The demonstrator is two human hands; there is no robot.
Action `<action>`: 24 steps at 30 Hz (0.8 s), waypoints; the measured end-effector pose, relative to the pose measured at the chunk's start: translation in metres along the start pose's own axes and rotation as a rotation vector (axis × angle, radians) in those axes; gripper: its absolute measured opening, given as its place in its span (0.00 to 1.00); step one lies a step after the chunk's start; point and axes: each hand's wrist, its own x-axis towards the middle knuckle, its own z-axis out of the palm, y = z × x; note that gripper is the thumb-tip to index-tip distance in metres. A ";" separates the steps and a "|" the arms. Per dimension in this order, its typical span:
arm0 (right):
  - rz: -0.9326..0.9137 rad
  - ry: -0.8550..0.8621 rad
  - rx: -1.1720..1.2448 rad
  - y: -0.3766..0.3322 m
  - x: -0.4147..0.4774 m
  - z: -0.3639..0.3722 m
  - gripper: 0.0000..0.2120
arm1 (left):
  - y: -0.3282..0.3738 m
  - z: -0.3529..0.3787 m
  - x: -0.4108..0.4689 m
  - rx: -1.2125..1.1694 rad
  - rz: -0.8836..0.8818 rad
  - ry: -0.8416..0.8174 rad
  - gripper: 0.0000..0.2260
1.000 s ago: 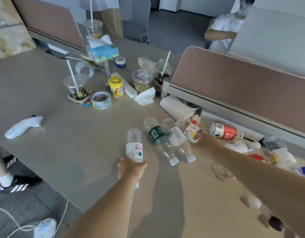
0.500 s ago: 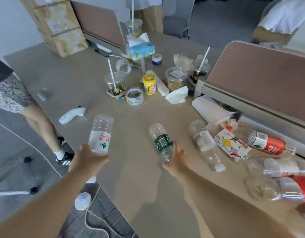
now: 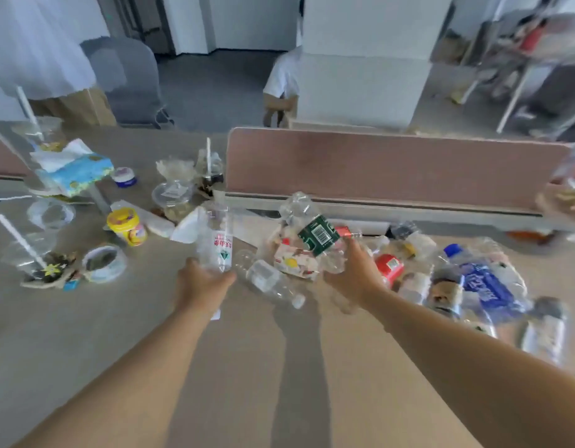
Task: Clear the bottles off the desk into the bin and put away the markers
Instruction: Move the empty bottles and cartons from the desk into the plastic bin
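Note:
My left hand grips a clear bottle with a white and red label, held upright above the desk. My right hand holds a clear bottle with a green label, lifted and tilted to the left. Another clear bottle lies on the desk between my hands. To the right lies a heap of several bottles, among them a red-labelled one and a blue-labelled one. A small drink carton lies behind the lifted bottle. No bin or markers show.
At the left stand plastic cups with straws, a tape roll, a yellow tub, a tissue box and crumpled tissue. A brown divider panel runs along the back. People stand beyond the desk.
My right hand has closed on the green-labelled bottle and lifted it off the desk. My left hand has carried its bottle back over the desk. The view has swung to the right.

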 end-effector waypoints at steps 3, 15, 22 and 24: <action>0.167 0.203 -0.004 0.064 -0.042 -0.061 0.39 | 0.054 0.071 -0.032 0.017 0.174 -0.167 0.24; 0.849 0.979 0.269 0.296 -0.352 -0.257 0.27 | 0.211 0.296 -0.383 0.094 0.766 -0.906 0.28; 1.268 1.312 0.482 0.387 -0.588 -0.252 0.22 | 0.173 0.359 -0.647 0.223 0.984 -1.295 0.26; 1.407 1.402 0.541 0.413 -0.654 -0.217 0.24 | 0.139 0.365 -0.704 0.246 0.997 -1.409 0.25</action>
